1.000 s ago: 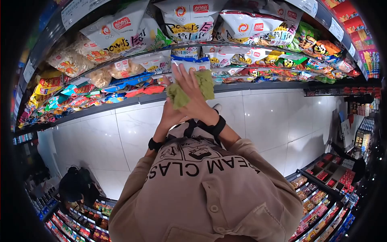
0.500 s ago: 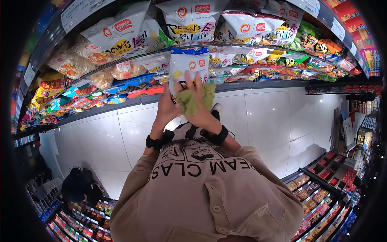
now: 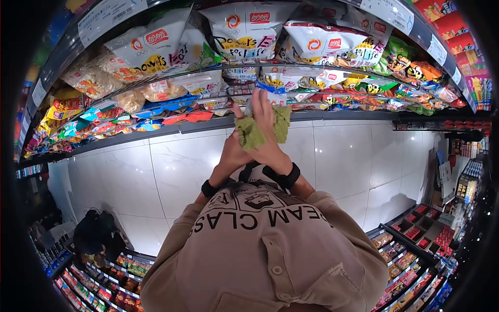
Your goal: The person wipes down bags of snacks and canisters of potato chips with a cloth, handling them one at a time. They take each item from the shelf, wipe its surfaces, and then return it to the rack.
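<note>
A green cloth (image 3: pixel 251 136) lies under my right hand (image 3: pixel 271 145), showing on both sides of it. That hand presses the cloth against a small snack bag, with its fingers pointing up toward the shelf. The snack bag's blue top edge (image 3: pixel 271 89) shows above my fingertips; its front is mostly hidden by the hand and cloth. My left hand (image 3: pixel 234 154) is closed at the bag's lower left, partly behind the cloth, with a fingertip showing above it. Both hands are in front of the lower shelves.
Large white snack bags (image 3: pixel 244 34) fill the upper shelf, with rows of colourful packets (image 3: pixel 171 112) below. A price-label rail (image 3: pixel 112 18) runs along the top. Tiled floor (image 3: pixel 182 177) lies below. Dark-clothed people (image 3: pixel 96 234) are at lower left, near more shelves (image 3: pixel 410 255).
The snack bag has moved down and to the right and is now mostly covered. My left hand has shifted right, close against my right hand. The cloth has moved slightly right.
</note>
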Motion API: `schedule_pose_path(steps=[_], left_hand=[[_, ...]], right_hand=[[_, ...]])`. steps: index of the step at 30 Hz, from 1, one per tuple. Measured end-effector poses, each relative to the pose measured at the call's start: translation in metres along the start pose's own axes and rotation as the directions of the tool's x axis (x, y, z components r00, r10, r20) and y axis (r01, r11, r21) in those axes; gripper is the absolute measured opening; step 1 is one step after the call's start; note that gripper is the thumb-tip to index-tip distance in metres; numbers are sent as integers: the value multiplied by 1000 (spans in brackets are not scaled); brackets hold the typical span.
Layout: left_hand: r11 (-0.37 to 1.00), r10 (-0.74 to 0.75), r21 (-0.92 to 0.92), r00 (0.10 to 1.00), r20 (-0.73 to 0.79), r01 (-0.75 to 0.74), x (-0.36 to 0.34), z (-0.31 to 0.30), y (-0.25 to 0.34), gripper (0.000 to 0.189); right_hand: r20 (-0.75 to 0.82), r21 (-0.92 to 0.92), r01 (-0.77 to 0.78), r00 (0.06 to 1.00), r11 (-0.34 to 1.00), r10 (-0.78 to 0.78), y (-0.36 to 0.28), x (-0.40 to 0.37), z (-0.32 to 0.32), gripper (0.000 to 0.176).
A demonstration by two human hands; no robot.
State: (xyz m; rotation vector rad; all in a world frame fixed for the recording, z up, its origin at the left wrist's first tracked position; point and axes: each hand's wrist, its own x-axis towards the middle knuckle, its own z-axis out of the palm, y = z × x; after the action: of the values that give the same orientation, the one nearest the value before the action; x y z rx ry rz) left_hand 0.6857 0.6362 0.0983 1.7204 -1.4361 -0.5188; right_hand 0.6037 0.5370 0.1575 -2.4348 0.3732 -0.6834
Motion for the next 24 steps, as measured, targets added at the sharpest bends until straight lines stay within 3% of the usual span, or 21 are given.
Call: schedule_pose_path(steps=[1, 3, 4, 6, 9, 11, 13, 14, 15, 17, 18, 19, 20, 21, 22, 23, 24], left_hand=[[1000, -1, -1, 1000, -3, 1, 0, 3, -2, 80], [972, -196, -126, 980, 35, 199, 5, 4, 4, 78], [971, -201, -123, 979, 28, 203, 9, -1, 11, 78], [915, -398, -29, 912, 101, 402, 20, -13, 29, 74], [939, -342, -33, 939, 17, 343, 27, -18, 38, 71], [913, -402, -67, 915, 33, 403, 30, -13, 37, 71], [971, -238, -23, 958, -158, 238, 29, -5, 31, 71], [993, -97, -81, 979, -180, 84, 27, -2, 20, 72], [993, -98, -80, 978, -184, 85, 23, -1, 16, 72], [945, -264, -246, 945, -192, 214, 13, 2, 9, 73], [926, -361, -192, 914, -186, 327, 22, -15, 39, 72], [923, -369, -189, 909, -193, 335, 20, -20, 43, 72], [881, -429, -291, 890, -155, 374, 17, -24, 45, 73], [824, -483, -390, 869, -109, 410, 14, -28, 49, 74], [801, -431, -509, 893, -127, 314, 14, -34, 58, 76], [802, -430, -508, 893, -130, 313, 12, -33, 55, 76], [740, -405, -619, 909, -101, 262, 11, -32, 49, 78]], right_hand=[[3, -1, 2, 1000, 1000, -2, 4, 1, -2, 62], [-22, -72, -68, 998, 995, 66, 16, 6, -7, 56], [-46, -178, -106, 994, 978, 99, 25, 8, -11, 57], [-104, -146, -151, 985, 978, 137, 48, 14, -20, 57], [-167, -48, -200, 968, 979, 190, 59, 17, -27, 56], [-151, -117, -120, 983, 986, 101, 49, 21, -24, 56], [-75, -171, -76, 995, 982, 64, 32, 20, -22, 61], [27, -119, 59, 998, 991, -56, 29, 16, -18, 63], [120, -54, 186, 976, 981, -179, 29, 12, -16, 65], [148, -43, 268, 954, 962, -260, 39, 3, -12, 65], [50, -59, 164, 986, 985, -161, 45, -1, -14, 64], [-48, -62, 56, 997, 996, -59, 55, -5, -15, 63], [-184, 113, -7, 983, 994, 28, 87, -15, -2, 44], [-178, 122, -5, 984, 993, 27, 97, -27, -2, 44], [-95, 432, -196, 961, 880, 261, 103, -41, -4, 48], [52, 675, -361, 894, 644, 446, 108, -53, -7, 52], [243, 819, -477, 793, 320, 558, 112, -63, -12, 57]])
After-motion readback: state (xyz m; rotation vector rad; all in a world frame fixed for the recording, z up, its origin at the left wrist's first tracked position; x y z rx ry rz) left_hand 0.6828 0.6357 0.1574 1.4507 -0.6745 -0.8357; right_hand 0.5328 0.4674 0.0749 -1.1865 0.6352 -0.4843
